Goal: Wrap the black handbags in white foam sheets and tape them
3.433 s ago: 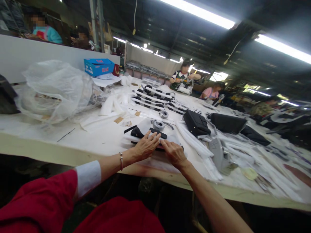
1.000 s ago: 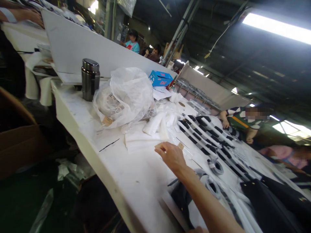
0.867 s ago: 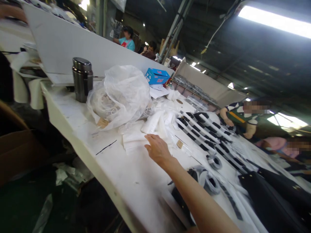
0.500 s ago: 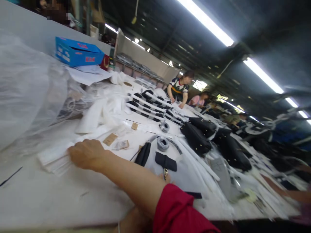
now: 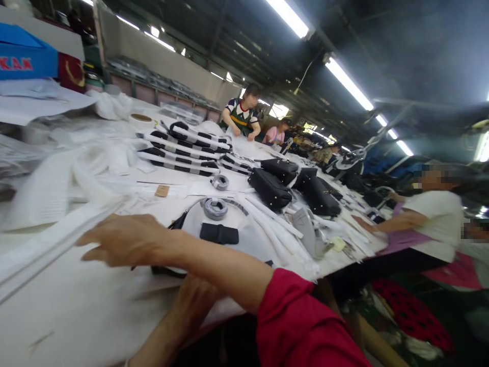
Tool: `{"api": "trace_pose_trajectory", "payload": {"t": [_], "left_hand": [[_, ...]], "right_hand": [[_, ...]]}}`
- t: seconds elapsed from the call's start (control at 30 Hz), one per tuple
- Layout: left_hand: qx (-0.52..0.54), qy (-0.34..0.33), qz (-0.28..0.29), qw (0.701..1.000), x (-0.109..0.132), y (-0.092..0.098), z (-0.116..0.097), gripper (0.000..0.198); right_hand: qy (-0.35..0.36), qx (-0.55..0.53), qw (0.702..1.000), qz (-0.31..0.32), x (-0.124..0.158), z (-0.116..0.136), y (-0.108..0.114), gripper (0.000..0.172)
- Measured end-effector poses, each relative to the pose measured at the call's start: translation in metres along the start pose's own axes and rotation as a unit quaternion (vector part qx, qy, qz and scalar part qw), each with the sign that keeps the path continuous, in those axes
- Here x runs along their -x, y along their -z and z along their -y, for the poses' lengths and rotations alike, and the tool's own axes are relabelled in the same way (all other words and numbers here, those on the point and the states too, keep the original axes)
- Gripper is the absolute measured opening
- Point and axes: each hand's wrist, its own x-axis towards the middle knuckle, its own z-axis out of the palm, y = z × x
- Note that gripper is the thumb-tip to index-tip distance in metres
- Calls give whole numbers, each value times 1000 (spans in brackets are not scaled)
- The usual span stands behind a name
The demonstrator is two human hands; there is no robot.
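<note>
My right hand [image 5: 124,239], at the end of a red sleeve, reaches across to the left with its fingers stretched out and the thumb apart. Nothing shows in it; white strips [image 5: 42,244] of thin packing material lie just beyond its fingertips. Beneath that forearm is my left hand [image 5: 196,298], close to the lower edge of a dark bag partly covered by a pale translucent sheet [image 5: 252,247]. The forearm hides the left fingers. On the sheet rest a small black flap piece [image 5: 219,234] and a wrapped grey coil [image 5: 214,208].
Striped black-and-white wrapped pieces [image 5: 183,153] lie further back, with black bags [image 5: 269,188] to their right. A brown card [image 5: 162,190] and a tape roll [image 5: 141,119] are on the table. A blue box [image 5: 26,53] stands far left. Co-workers stand behind and at right.
My right hand was closed on white strips and is now open, apart from them. The view has turned right, so things sit further left. My left hand now shows more.
</note>
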Motion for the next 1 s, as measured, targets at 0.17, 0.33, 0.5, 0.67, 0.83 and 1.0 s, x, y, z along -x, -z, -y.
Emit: {"api": "trace_pose_trajectory", "payload": {"t": [0.17, 0.33, 0.5, 0.67, 0.83, 1.0], "left_hand": [[-159, -43, -46, 985, -3, 2, -3, 51], [-162, -62, -46, 984, -9, 9, -1, 51], [-182, -90, -17, 979, -12, 16, 2, 53], [-206, -106, -13, 973, -16, 20, 1, 51], [-217, -110, -3, 970, -17, 23, -1, 47], [-227, -97, 0, 969, -15, 21, -2, 47]], "right_hand": [[-220, -80, 938, -256, 177, -76, 30, 18], [-579, 28, 797, -168, 370, -131, 10, 20], [-681, 24, 722, -118, 481, -142, -43, 19], [-683, 13, 724, -95, 502, -152, -77, 20], [-658, 29, 749, -70, 498, -159, -80, 21], [-644, 52, 761, -61, 491, -157, -70, 24]]}}
